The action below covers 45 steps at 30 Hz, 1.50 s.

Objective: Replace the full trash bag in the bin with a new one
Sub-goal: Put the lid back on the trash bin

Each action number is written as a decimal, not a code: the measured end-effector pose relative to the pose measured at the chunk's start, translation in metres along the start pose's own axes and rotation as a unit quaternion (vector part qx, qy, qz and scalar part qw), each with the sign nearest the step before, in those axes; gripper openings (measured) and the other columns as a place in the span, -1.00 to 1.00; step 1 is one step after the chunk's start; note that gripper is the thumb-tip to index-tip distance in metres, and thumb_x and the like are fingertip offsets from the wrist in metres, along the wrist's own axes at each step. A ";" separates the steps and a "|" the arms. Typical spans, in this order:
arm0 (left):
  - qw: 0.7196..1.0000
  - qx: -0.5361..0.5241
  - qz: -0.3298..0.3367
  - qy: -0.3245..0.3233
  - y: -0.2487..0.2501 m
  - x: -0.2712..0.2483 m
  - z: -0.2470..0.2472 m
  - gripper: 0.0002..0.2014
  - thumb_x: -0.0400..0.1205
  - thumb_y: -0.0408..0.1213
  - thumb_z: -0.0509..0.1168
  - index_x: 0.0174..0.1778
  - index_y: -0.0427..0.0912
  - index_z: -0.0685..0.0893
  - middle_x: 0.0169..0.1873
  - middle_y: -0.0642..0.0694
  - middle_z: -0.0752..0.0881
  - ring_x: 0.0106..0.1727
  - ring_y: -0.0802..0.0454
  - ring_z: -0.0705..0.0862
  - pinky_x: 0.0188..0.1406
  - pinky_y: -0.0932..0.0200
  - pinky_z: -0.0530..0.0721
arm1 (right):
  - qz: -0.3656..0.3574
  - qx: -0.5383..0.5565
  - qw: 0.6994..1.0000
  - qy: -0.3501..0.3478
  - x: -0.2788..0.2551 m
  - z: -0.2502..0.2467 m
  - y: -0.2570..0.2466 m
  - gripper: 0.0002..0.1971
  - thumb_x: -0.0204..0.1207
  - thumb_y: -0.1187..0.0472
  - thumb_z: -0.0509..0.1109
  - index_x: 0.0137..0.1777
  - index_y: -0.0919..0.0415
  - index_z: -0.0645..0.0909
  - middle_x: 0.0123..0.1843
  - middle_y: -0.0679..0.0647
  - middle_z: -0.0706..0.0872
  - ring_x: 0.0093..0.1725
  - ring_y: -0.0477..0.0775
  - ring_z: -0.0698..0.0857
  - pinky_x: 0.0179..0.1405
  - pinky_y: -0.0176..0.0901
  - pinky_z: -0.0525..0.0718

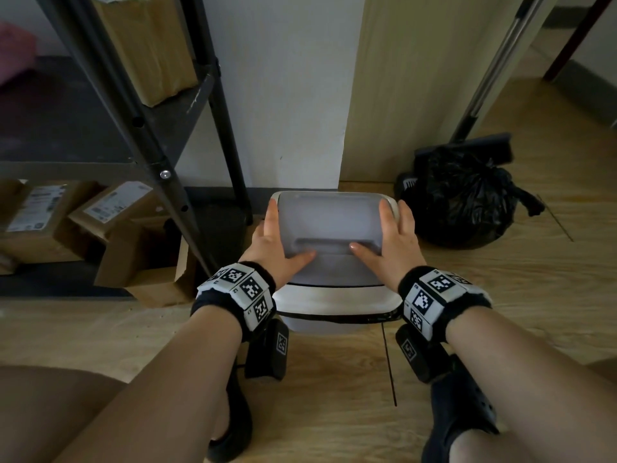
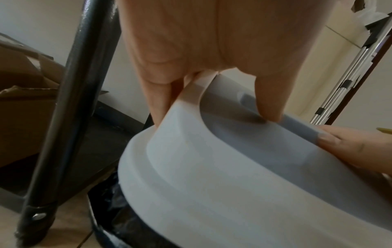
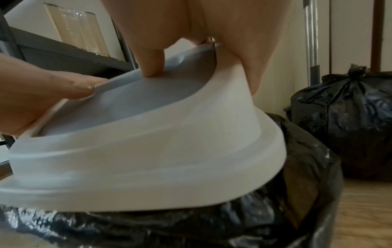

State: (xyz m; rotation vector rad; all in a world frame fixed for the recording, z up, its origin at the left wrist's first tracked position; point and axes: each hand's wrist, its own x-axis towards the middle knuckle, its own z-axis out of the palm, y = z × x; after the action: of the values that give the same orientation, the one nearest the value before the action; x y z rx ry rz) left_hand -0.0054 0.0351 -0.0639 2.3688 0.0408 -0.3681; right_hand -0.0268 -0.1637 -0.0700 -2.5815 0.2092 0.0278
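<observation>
Both hands clamp the white plastic swing-top bin lid, tilted over the black-lined bin.

Left hand and right hand flank its long axis, thumbs on top; the knotted full black trash bag sits right.

Light wood-plank floor, white lidded plastic bin by the wall, tied black plastic trash bag at its right, brown cardboard boxes beneath the black metal shelf

My arms are bare, no sleeves; behind my left hand and right hand each wrist has a black fuzzy band with white panels printed with black square tag codes. Below each wrist hangs a black camera block with a small tag. Black clog-type shoes with holes.
</observation>
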 end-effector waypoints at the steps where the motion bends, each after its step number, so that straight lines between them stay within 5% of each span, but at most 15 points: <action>1: 1.000 -0.002 0.000 -0.003 0.000 0.000 0.000 0.09 0.47 0.02 0.43 0.61 0.16 -0.36 0.58 -0.23 0.18 0.45 -0.21 0.45 0.36 -0.09 0.52 | 0.002 0.004 1.000 -0.001 0.000 0.000 0.000 -0.07 0.47 -0.12 0.38 0.68 0.12 -0.10 0.69 0.26 -0.17 0.66 0.30 0.02 0.64 0.04 0.10; 6: 0.999 -0.043 0.017 -0.008 -0.002 0.001 -0.002 0.20 0.36 -0.16 0.54 0.61 0.20 -0.32 0.55 -0.23 0.24 0.47 -0.19 0.43 0.40 -0.13 0.52 | 0.005 0.033 0.999 -0.021 -0.001 -0.004 0.001 -0.03 0.45 -0.12 0.40 0.68 0.09 -0.14 0.69 0.21 -0.22 0.68 0.26 -0.02 0.65 0.02 0.07; 9: 0.997 -0.066 -0.033 0.006 -0.009 -0.006 0.003 0.30 0.33 -0.21 0.57 0.58 0.11 -0.44 0.59 -0.20 0.23 0.53 -0.18 0.38 0.49 -0.16 0.44 | 0.036 0.090 0.995 -0.040 -0.008 -0.006 0.002 0.10 0.36 -0.10 0.50 0.67 0.05 -0.24 0.69 0.18 -0.20 0.68 0.21 0.01 0.65 0.02 0.10; 17: 0.989 -0.066 -0.129 -0.013 -0.019 -0.026 0.018 0.33 0.28 -0.23 0.62 0.62 -0.06 -0.37 0.55 -0.19 0.30 0.53 -0.19 0.38 0.46 -0.11 0.47 | 0.158 0.166 0.971 -0.072 -0.028 0.001 0.007 0.49 0.07 0.08 0.72 0.60 0.07 -0.52 0.61 0.17 0.27 0.55 0.20 0.37 0.54 0.08 0.37; 30: 0.990 -0.083 -0.109 0.029 -0.015 0.008 0.005 0.04 0.33 -0.37 0.56 0.61 -0.05 0.03 0.38 -0.12 0.46 0.40 -0.14 0.50 0.12 0.15 0.52 | 0.140 0.143 0.978 -0.061 0.012 0.017 0.002 0.40 0.08 0.31 0.70 0.62 -0.14 -0.36 0.46 0.10 0.46 0.42 0.21 0.51 0.40 0.18 0.54; 36: 0.990 -0.067 -0.113 0.040 -0.014 0.045 -0.009 0.11 0.27 -0.27 0.62 0.61 -0.15 0.01 0.46 -0.14 0.41 0.48 -0.15 0.43 0.36 0.03 0.48 | 0.111 0.126 0.984 -0.051 0.052 0.024 -0.007 0.32 0.13 0.26 0.68 0.63 -0.12 -0.30 0.39 0.08 0.53 0.34 0.17 0.58 0.29 0.08 0.59; 45: 0.987 -0.089 -0.118 0.066 -0.023 0.083 -0.023 0.08 0.25 -0.26 0.64 0.58 -0.06 0.08 0.41 -0.11 0.44 0.43 -0.14 0.46 0.34 -0.02 0.50 | 0.090 0.120 0.988 -0.041 0.093 0.039 -0.020 0.31 0.11 0.23 0.68 0.62 -0.13 -0.27 0.41 0.09 0.51 0.32 0.19 0.60 0.28 0.11 0.65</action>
State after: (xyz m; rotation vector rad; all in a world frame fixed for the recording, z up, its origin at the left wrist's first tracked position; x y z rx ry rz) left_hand 0.0770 0.0617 -0.0858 2.2124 0.4025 -0.3057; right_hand 0.0690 -0.1396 -0.0986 -2.3098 0.3901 0.1634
